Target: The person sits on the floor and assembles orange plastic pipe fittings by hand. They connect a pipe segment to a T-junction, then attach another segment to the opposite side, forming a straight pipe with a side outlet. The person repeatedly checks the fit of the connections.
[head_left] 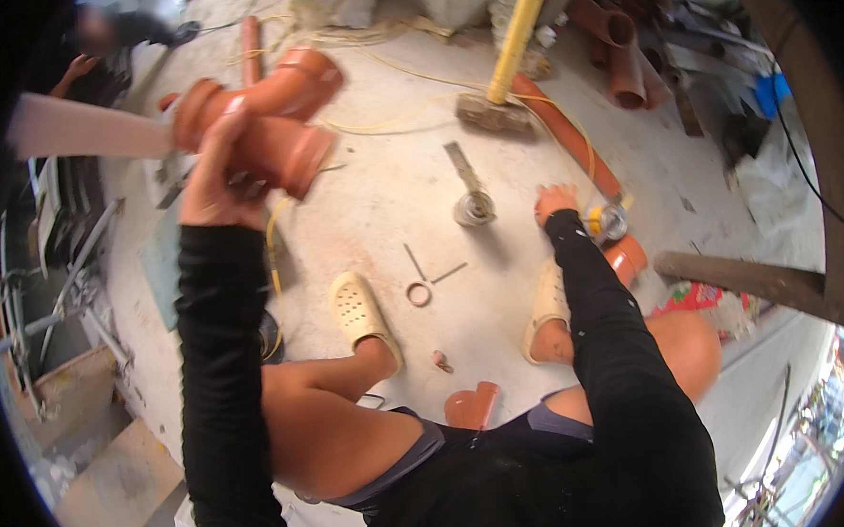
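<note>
Orange pipe fitting (282,142) held up in my left hand (213,184)

Head view: my left fingers clasp the branched fitting, upper left, over the floor (390,194); a pinkish pipe (90,128) meets its left end. My right hand (556,201) is near a round yellow thing (612,221); its fingers blur, and I cannot tell whether they hold anything.

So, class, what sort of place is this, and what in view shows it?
Probably a building site or renovation area: the left hand grips an orange branched pipe fitting, a yellow-handled sledgehammer rests on the floor, and more orange pipes lie beyond.
</note>
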`<move>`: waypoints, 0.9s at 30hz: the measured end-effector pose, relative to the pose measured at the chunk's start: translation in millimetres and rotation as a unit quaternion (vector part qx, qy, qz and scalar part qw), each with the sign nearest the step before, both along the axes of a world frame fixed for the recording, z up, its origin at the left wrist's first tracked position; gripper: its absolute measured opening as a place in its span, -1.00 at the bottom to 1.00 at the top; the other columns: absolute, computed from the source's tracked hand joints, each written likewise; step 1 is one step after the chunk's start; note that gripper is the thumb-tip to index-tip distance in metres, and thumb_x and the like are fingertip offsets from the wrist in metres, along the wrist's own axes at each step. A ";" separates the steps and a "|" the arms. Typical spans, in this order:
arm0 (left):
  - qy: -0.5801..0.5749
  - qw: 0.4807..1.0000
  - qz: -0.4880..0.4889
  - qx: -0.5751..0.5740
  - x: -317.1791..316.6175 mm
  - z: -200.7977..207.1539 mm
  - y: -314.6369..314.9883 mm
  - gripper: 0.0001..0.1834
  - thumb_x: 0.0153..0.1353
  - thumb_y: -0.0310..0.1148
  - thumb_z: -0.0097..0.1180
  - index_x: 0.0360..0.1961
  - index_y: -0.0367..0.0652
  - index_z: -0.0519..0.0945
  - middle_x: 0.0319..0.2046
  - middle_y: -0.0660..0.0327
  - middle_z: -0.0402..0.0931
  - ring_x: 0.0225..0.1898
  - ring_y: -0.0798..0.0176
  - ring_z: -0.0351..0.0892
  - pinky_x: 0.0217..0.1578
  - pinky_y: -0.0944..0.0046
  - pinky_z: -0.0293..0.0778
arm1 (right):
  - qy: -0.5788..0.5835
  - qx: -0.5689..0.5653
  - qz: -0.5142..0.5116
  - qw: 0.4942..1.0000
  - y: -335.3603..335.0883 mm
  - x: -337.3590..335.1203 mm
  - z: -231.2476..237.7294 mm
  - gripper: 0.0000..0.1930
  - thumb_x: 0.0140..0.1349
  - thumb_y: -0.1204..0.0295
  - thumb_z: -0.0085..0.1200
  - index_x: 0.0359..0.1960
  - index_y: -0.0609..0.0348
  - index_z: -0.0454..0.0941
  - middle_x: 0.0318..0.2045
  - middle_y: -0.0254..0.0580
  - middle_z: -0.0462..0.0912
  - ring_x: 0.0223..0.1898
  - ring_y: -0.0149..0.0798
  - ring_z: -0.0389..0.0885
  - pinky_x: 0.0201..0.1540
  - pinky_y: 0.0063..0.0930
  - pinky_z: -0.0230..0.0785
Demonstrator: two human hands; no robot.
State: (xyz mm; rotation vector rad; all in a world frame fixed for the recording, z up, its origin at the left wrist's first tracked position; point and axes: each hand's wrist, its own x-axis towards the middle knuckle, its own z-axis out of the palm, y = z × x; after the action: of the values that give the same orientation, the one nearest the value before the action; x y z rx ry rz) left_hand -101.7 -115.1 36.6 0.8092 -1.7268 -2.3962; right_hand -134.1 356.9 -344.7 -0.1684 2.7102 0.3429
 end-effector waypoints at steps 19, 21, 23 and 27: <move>0.067 0.955 0.047 0.285 42.7 28.6 84.7 -0.15 0.10 -0.08 0.52 0.27 -0.18 0.31 0.17 0.01 0.37 0.19 0.05 0.49 0.23 -0.05 0.57 | 0.139 -0.792 0.057 0.592 -132.7 73.0 431.1 -0.30 0.16 0.39 0.50 0.30 0.24 0.41 -0.05 -0.12 0.70 -0.08 -0.36 0.70 -0.02 -0.46 0.59; 0.078 0.954 0.044 0.286 48.5 33.0 85.2 -0.18 0.12 -0.07 0.50 0.26 -0.19 0.32 0.17 0.00 0.39 0.17 0.04 0.52 0.23 -0.04 0.57 | 0.146 -0.782 0.077 0.601 -144.3 85.3 433.4 -0.26 0.13 0.40 0.52 0.33 0.24 0.41 -0.08 -0.11 0.69 -0.17 -0.36 0.70 -0.07 -0.47 0.59; 0.086 0.958 0.026 0.273 53.0 37.5 87.1 -0.20 0.14 -0.06 0.49 0.26 -0.21 0.34 0.15 0.01 0.41 0.15 0.05 0.53 0.23 -0.04 0.57 | 0.168 -0.759 0.109 0.619 -148.5 88.2 430.4 -0.26 0.11 0.40 0.53 0.32 0.24 0.42 -0.10 -0.10 0.69 -0.20 -0.35 0.70 -0.10 -0.47 0.59; 0.116 0.967 0.003 0.228 57.9 45.2 96.4 -0.25 0.19 -0.04 0.46 0.22 -0.25 0.39 0.07 0.03 0.47 0.11 0.09 0.57 0.23 0.00 0.58 | 0.182 -0.752 0.113 0.623 -146.5 88.9 425.3 -0.23 0.07 0.34 0.56 0.31 0.25 0.46 -0.09 -0.05 0.68 -0.20 -0.31 0.71 -0.16 -0.45 0.62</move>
State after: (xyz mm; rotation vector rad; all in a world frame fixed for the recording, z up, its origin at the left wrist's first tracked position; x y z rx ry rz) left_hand -43.8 -18.7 81.8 0.5366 -1.1007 -2.7934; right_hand -45.2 210.4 80.7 -0.9338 2.4575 -2.0964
